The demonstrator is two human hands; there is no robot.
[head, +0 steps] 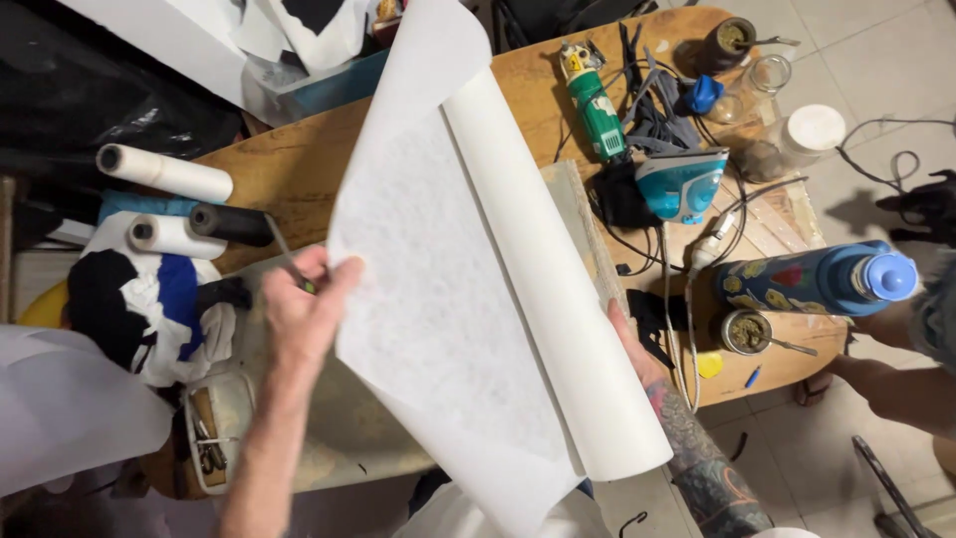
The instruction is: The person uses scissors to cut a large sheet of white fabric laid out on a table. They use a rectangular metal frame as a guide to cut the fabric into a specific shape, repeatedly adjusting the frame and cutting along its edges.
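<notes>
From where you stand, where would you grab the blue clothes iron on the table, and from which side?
Take the blue iron by the handle along its top, coming from above. It sits flat on its soleplate, so the handle faces up. Approach from the near side: the green power tool and tangled cords crowd its far side.

Right hand [625,334] mostly behind paper roll [558,289]

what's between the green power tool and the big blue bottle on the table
In the head view, a turquoise and white iron sits between the green power tool and the blue bottle, with tangled black cords beside it.
</notes>
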